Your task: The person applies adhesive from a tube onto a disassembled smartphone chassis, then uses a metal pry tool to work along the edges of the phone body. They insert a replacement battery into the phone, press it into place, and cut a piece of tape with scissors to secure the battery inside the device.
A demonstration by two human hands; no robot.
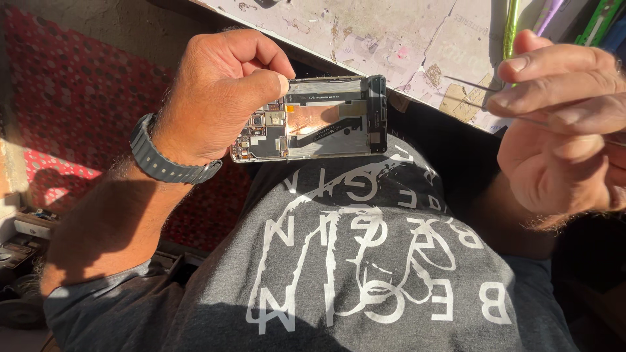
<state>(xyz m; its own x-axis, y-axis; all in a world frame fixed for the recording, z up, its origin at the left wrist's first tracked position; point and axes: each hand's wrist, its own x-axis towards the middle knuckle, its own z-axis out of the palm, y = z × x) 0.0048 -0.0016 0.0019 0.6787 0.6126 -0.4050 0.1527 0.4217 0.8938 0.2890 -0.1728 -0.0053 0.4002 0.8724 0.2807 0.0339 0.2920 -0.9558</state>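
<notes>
While the left hand [218, 98] grips an opened phone [313, 118] by its upper end, thumb and fingers are clamped on the frame, with the thumb pressing across the top edge. That phone has its back cover off, so 1 circuit board section, a copper-coloured patch and a dark band at the far end all show. It is held level in the air, just above the person's lap and in front of the edge of a worn, stained worktable [391, 39]. A dark wristwatch [163, 163] sits on the left wrist.

To the right, the right hand [564, 124] holds thin metal tweezers [482, 98], the fingers pinched together around them; the tips point toward the phone but stay apart from it. Whether the 2 tweezer tips are pressed together I cannot tell.

A green pen-like tool [510, 29] lies on the worktable behind the right hand. Below, a grey printed shirt [352, 261] fills the lower view, and a red patterned rug [78, 98] lies at left.
</notes>
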